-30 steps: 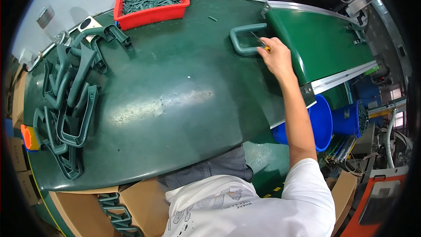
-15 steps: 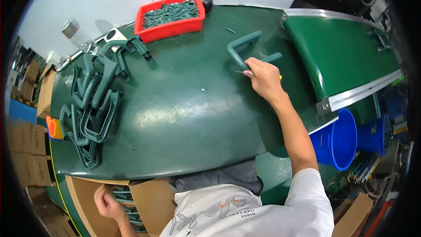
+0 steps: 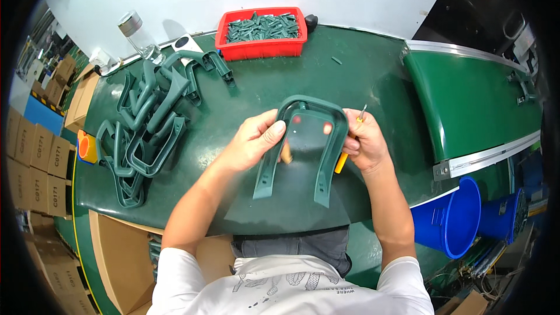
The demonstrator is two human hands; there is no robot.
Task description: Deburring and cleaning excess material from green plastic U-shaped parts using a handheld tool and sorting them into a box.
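Note:
A dark green plastic U-shaped handle [image 3: 315, 104] is held up over the middle of the table, its bend away from me and two legs toward me. My left hand [image 3: 256, 142] is closed around its left side, the thumb lying on the frame. At its right side, my right hand [image 3: 366, 143] grips the frame along with a small yellow-handled tool [image 3: 342, 162], whose slim metal tip points up past the fingers. The tool's exact kind is unclear. More green handles [image 3: 140, 140] lie in a tangled pile on the left of the table.
A red bin [image 3: 262, 49] of small green pieces stands at the back, near a glass bottle [image 3: 140, 38]. On the right are a green conveyor [image 3: 478, 99] and blue buckets [image 3: 449, 216]. An open cardboard box [image 3: 119, 256] sits below the table's front left edge.
My left hand has come up from the cardboard box and taken hold of the U-shaped handle. My right hand has brought the handle nearer and turned its legs toward me.

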